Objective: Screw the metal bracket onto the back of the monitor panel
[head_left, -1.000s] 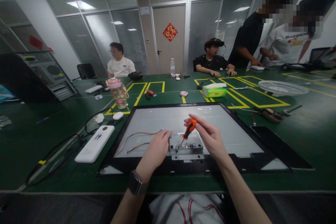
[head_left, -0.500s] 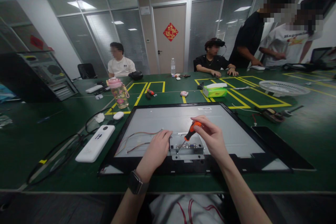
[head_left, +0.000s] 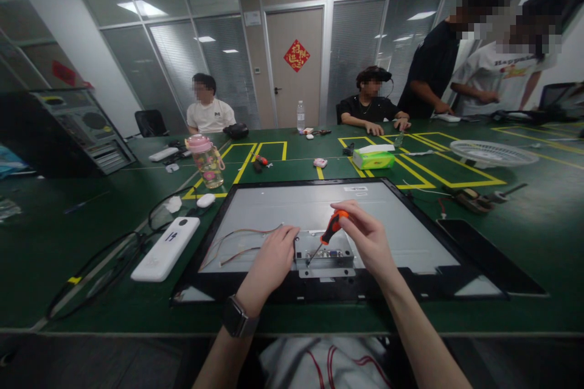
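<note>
Btwn L hand (head_left: 272, 256) (fingers bent, grip unclear) & R hand (head_left: 368, 242) (pinching screwdriver (head_left: 330, 230)), metal box (head_left: 336, 262) sits on panel (head_left: 283, 203).

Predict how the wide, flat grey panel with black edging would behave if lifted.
The panel looks thin for its width, so it may flex. The silver metal housing sits towards its near edge, perhaps weighting that side.

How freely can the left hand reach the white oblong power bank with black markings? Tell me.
Likely yes: the left hand would have to leave the silver metal bracket, but only thin wires and the flat grey panel with its black frame seem to lie between hand and power bank.
</note>
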A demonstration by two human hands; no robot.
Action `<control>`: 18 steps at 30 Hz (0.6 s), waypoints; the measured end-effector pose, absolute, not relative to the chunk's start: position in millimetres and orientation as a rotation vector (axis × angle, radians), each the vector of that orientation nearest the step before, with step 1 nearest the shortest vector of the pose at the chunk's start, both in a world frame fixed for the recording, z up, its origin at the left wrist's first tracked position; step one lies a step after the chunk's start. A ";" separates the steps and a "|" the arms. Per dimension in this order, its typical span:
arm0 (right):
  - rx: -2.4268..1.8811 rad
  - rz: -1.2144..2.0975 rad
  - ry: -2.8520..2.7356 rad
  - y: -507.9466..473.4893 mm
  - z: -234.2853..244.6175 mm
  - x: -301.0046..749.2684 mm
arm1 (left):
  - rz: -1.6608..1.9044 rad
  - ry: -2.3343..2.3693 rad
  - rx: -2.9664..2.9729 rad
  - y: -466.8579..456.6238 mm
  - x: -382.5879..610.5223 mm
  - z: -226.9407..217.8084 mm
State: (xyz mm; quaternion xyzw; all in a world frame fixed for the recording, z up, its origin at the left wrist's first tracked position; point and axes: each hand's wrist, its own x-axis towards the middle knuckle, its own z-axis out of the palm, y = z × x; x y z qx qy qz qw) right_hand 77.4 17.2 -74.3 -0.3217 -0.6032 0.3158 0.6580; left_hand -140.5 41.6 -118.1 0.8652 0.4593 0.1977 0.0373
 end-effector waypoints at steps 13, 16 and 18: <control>-0.765 0.732 -1.366 16.4 -73.4 75.9 | 0.585 1.416 2.655 41.1 -139.7 -116.6; -0.749 0.823 -1.372 17.3 -76.6 76.5 | 0.562 1.417 2.656 41.5 -139.6 -116.3; -0.766 0.803 -1.353 17.5 -76.7 76.3 | 0.551 1.419 2.660 41.5 -139.5 -116.2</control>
